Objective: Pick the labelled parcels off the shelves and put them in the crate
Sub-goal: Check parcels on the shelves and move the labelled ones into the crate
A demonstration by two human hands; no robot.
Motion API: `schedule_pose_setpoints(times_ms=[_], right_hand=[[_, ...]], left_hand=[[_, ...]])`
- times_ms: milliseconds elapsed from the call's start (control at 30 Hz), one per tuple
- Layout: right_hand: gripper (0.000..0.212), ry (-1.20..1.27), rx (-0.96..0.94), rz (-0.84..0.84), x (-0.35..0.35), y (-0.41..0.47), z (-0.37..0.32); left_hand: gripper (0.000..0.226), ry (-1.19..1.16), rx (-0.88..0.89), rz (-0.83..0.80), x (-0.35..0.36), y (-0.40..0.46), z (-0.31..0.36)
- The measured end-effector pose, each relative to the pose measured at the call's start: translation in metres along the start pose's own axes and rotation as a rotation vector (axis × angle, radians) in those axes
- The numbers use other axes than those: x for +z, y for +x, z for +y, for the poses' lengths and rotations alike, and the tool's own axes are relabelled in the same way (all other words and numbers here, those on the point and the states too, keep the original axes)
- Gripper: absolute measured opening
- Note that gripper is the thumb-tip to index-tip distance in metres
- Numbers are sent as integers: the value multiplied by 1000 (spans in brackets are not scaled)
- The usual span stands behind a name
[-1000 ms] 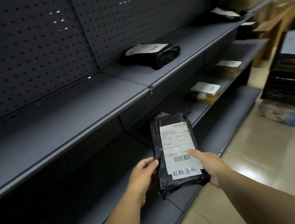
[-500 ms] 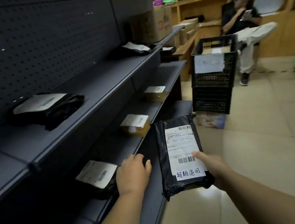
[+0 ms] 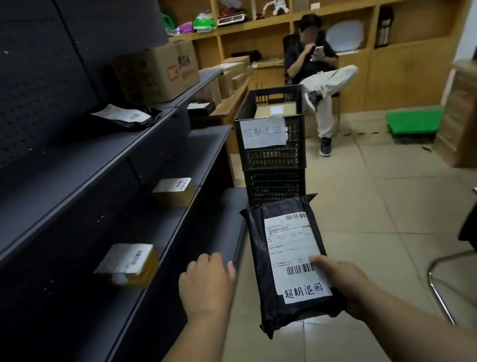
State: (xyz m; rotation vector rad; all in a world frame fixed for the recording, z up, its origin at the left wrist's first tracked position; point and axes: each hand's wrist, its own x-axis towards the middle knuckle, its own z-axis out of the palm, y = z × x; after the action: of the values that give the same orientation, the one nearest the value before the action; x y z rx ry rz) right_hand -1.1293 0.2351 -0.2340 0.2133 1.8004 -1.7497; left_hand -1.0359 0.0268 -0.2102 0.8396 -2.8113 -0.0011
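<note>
My right hand (image 3: 344, 281) grips a black plastic parcel (image 3: 288, 261) with a white shipping label and handwritten characters, thumb pressed on the label, held out in front of me. My left hand (image 3: 205, 282) hangs free beside the parcel, fingers loosely curled, holding nothing. Ahead stands the black crate (image 3: 274, 156), stacked on a second crate, with a paper sign on its front and a cardboard box inside. More labelled parcels lie on the dark shelves (image 3: 136, 144): a black bag (image 3: 122, 118) on the upper shelf, a brown box (image 3: 174, 190) and a yellowish box (image 3: 129, 264) lower down.
A person (image 3: 318, 79) sits on a chair behind the crate, one leg crossed. Wooden shelving covers the back wall. Large cardboard boxes (image 3: 156, 73) stand at the shelf end. A green tray (image 3: 413, 123) lies on the tiled floor; a metal chair frame (image 3: 438, 289) stands at right.
The view has swung right along the aisle toward the crate. My left hand let go of the parcel, which now rests in my right hand alone.
</note>
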Motion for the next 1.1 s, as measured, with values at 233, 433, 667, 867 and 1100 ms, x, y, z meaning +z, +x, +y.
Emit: schedule_pose_setpoints(times_ms=[233, 433, 667, 867, 1100], right_hand=[[31, 44, 26, 87, -30, 50, -25], [29, 74, 3, 133, -35, 112, -62], [29, 130, -41, 157, -12, 213, -133], [29, 174, -77, 172, 15, 294, -194], [28, 198, -82, 188, 22, 363, -248]], left_hand=[[33, -21, 75, -47, 22, 58, 48], [33, -40, 138, -33, 42, 134, 72], [32, -54, 184, 4, 54, 267, 83], [33, -32, 232, 23, 65, 376, 92], [32, -52, 260, 42, 80, 462, 111]])
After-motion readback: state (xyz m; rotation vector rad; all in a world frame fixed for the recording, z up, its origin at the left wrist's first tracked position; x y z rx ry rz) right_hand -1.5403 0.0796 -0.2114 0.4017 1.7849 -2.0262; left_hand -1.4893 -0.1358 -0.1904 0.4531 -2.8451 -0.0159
